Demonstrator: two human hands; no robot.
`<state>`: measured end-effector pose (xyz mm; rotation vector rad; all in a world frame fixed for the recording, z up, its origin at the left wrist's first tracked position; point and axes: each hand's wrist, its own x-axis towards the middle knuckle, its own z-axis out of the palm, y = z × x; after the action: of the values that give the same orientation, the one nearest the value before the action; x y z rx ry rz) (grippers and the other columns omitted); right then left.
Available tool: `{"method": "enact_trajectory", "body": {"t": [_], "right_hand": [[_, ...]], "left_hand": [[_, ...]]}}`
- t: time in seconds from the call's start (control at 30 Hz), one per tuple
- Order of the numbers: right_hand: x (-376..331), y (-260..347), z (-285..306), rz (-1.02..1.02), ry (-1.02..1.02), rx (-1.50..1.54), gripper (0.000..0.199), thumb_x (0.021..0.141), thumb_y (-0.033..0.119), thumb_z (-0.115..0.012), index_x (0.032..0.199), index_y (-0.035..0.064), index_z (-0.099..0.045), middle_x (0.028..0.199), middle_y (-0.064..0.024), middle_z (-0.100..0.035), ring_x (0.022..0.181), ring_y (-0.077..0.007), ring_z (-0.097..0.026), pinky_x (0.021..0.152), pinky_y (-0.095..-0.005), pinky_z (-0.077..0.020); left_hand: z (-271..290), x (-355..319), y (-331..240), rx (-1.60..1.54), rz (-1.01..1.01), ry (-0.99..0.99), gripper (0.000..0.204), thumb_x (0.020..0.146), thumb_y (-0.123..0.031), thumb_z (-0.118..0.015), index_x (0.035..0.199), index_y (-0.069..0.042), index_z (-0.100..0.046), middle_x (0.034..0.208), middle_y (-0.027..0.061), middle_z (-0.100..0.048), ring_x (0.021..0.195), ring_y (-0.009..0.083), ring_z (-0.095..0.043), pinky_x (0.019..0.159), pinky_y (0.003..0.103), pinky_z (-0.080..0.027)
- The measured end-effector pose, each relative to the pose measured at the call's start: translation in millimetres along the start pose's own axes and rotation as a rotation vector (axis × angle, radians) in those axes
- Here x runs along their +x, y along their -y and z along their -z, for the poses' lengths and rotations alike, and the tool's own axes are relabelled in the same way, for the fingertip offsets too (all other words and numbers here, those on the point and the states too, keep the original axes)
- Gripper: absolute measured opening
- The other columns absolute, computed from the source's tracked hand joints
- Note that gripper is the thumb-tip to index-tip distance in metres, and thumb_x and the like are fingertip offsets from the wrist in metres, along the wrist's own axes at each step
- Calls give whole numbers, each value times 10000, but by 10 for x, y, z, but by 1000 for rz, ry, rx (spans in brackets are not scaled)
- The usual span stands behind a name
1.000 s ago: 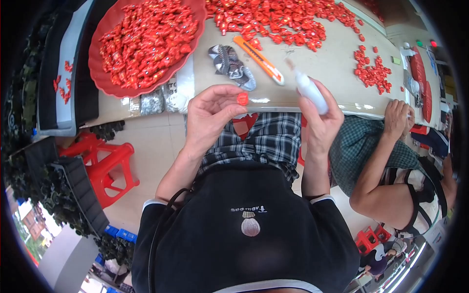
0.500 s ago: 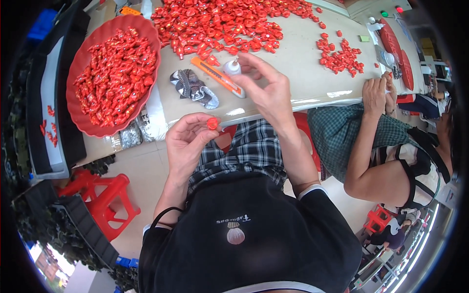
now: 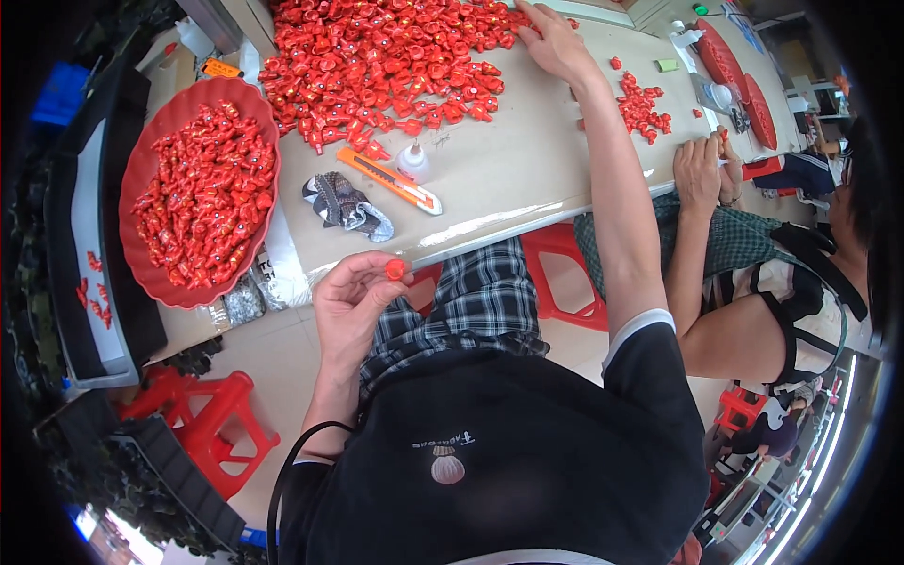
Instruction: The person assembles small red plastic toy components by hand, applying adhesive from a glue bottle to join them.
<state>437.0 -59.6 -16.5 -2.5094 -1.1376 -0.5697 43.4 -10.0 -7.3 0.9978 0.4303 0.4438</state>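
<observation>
My left hand is in front of the table edge, pinching a small red plastic piece between thumb and fingertips. Stretched far forward, my right hand has its fingers extended at the right border of a big heap of red plastic pieces; nothing shows in its grasp. Between my hands, a small white squeeze bottle with a thin tip stands upright on the table. Beside it lie an orange utility knife and a crumpled grey patterned cloth.
A scalloped red tray full of small red figures stands at the left. Farther right is a smaller group of red pieces, near a co-worker's hands. Red stools stand on the floor. A black bin borders the left.
My right hand has left the white bottle, which now stands on the table, and has reached forward to the heap. My left hand keeps its pinch on the red piece. The view has shifted slightly.
</observation>
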Motion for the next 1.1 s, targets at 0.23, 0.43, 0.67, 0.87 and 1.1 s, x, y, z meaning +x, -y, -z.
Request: {"method": "enact_trajectory", "body": {"t": [0.23, 0.43, 0.67, 0.87, 1.1], "right_hand": [[-279, 197, 372, 101, 265, 237, 324, 845, 120, -517, 1168, 104, -532, 1156, -126, -501, 1032, -272, -514, 883, -344, -410], [-669, 489, 770, 95, 352, 280, 350, 775, 120, -614, 1121, 93, -570, 1113, -105, -546, 1049, -251, -503, 901, -361, -389], [-655, 598, 734, 205, 203, 169, 222, 711, 139, -675, 927, 88, -670, 1025, -57, -590, 1027, -216, -495, 891, -373, -346], [-928, 771, 919, 20, 152, 607, 169, 729, 129, -686, 879, 51, -676, 828, -42, -633, 776, -136, -566, 671, -265, -438], [-1414, 1185, 1156, -513, 633, 1425, 196, 838, 50, -560, 995, -55, -612, 785, -93, -634, 616, -97, -574, 545, -204, -465]], "left_hand": [[23, -11, 0, -2, 13, -4, 229, 761, 43, -634, 979, 40, -564, 896, 119, -631, 823, 160, -615, 749, 257, -504], [16, -38, -15, -16, 33, -9, 237, 756, 45, -639, 980, 48, -562, 895, 124, -630, 826, 158, -614, 749, 257, -503], [0, -62, -5, -24, 27, 0, 251, 754, 46, -641, 991, 50, -557, 907, 123, -627, 828, 166, -617, 740, 259, -508], [35, -92, 25, -26, 27, -10, 261, 756, 55, -634, 1004, 48, -554, 918, 117, -626, 838, 169, -618, 748, 260, -506], [-52, -37, 25, 37, 24, -47, 238, 772, 45, -604, 1002, 54, -546, 896, 152, -629, 783, 191, -624, 671, 273, -524]]}}
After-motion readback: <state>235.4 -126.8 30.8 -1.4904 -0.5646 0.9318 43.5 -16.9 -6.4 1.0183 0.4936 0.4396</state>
